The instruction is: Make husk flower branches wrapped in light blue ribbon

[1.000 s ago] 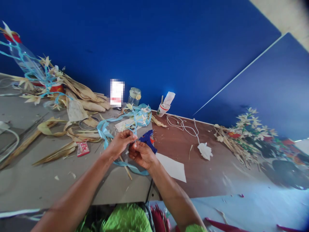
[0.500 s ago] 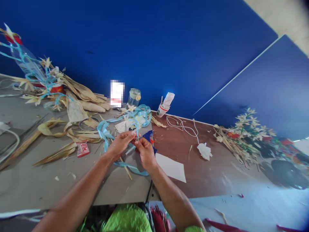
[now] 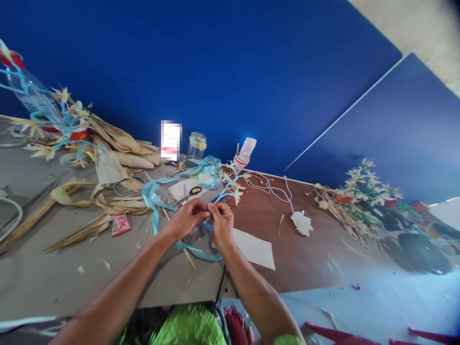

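Note:
Light-blue wrapped stems carrying small pale flowers form a flower branch (image 3: 233, 183), which leans up and right from my fingertips. My right hand (image 3: 222, 224) is closed, pinching the lower end of that stem. Against it, my left hand (image 3: 189, 218) is also closed, thumb and finger pressed at the stem's end; the exact grip is partly hidden. Just beyond my left hand lie black-handled scissors (image 3: 195, 190) on a white piece of paper or cloth. A loose light-blue ribbon (image 3: 151, 196) loops around the left hand, and more of it passes under my wrists.
Dried corn husks (image 3: 77, 191) and a red packet (image 3: 120, 224) lie left. Behind stand a clear jar (image 3: 196, 145) and a paper cup (image 3: 240, 163). A white cable (image 3: 268, 182), white sheet (image 3: 255, 249) and flower bundle (image 3: 362, 191) lie right. A ribbon-wound bottle (image 3: 36, 96) leans far left.
The flower branch has tipped from upright, over the ribbon coil, to lean right. My hands have turned with it, and the scissors are now uncovered. The view has shifted slightly.

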`<act>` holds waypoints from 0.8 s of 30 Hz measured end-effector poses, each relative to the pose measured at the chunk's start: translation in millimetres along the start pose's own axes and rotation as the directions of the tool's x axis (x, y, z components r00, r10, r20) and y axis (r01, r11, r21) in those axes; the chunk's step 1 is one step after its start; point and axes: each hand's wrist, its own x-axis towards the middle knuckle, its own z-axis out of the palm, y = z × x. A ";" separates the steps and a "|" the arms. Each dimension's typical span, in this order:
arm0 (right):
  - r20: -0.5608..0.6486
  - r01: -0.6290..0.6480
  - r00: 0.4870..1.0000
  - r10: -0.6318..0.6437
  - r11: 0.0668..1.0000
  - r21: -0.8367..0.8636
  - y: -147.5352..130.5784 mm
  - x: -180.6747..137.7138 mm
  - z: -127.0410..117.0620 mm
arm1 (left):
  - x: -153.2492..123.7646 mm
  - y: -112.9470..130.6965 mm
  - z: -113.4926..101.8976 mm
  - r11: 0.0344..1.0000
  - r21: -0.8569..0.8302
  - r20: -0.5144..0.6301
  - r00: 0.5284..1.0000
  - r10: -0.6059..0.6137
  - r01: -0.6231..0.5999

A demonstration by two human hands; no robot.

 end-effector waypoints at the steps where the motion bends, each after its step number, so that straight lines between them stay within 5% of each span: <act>1: 0.002 -0.004 1.000 0.003 1.000 0.014 -0.9 -0.5 0.4 | 0.7 -2.0 0.2 1.000 0.013 0.000 1.000 -0.003 0.003; 7: 0.067 -0.003 0.998 -0.003 0.995 0.098 -1.8 -1.1 0.4 | 1.6 -5.0 -2.0 0.995 0.094 0.051 0.999 0.017 -0.021; 16: 0.168 -0.086 0.984 0.049 0.972 0.217 2.3 -0.3 -1.5 | -3.7 3.8 -0.7 0.993 -0.101 0.151 0.987 -0.051 0.067; 24: 0.205 -0.101 0.977 0.056 0.971 0.217 -1.4 -2.6 -0.5 | -2.4 -1.0 -1.4 0.994 -0.097 0.165 0.986 -0.035 0.052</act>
